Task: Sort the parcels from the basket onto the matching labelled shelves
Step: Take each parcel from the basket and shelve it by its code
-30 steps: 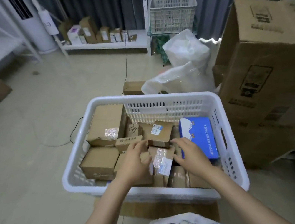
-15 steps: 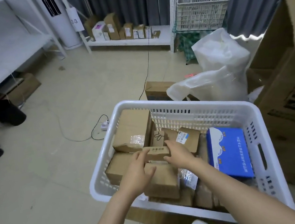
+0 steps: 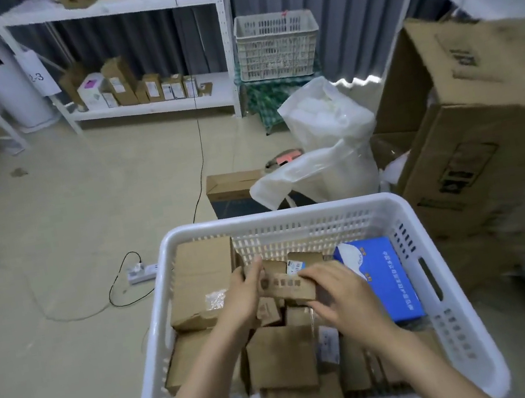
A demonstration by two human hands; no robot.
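Left hand (image 3: 241,298) and right hand (image 3: 342,289) gripping small carton (image 3: 286,285) between them, above basket (image 3: 292,220)

Open floor (image 3: 73,258) left (cable (image 3: 120,292))

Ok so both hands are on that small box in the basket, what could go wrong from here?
1. Both hands, left hand and right hand, grip the small brown box amid a loose pile, so lifting it may topple neighbouring parcels.
2. Its shipping label isn't visible, so it could be misread and shelved wrongly.
3. A power strip and cable lie on the floor beside the basket, a likely trip hazard walking toward the shelves.
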